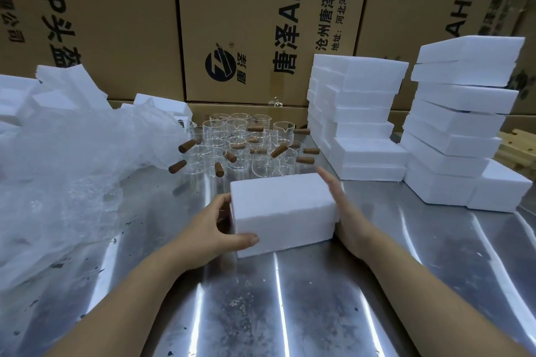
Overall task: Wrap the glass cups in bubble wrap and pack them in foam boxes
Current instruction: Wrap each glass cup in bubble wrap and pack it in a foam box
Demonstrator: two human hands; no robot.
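Note:
A closed white foam box (282, 211) rests on the steel table in front of me. My left hand (216, 229) grips its left end, thumb along the front face. Pressed flat against the box's right end is my right hand (343, 209), fingers straight. Behind the box stand several clear glass cups (232, 142) with brown wooden handles, unwrapped. A heap of bubble wrap (66, 171) lies to the left. What is inside the box is hidden.
Two stacks of white foam boxes (359, 113) (461, 124) rise at the right. More foam pieces (52, 90) lie at the back left. Large cardboard cartons (246, 23) wall off the back. The steel table (290, 304) shines in front.

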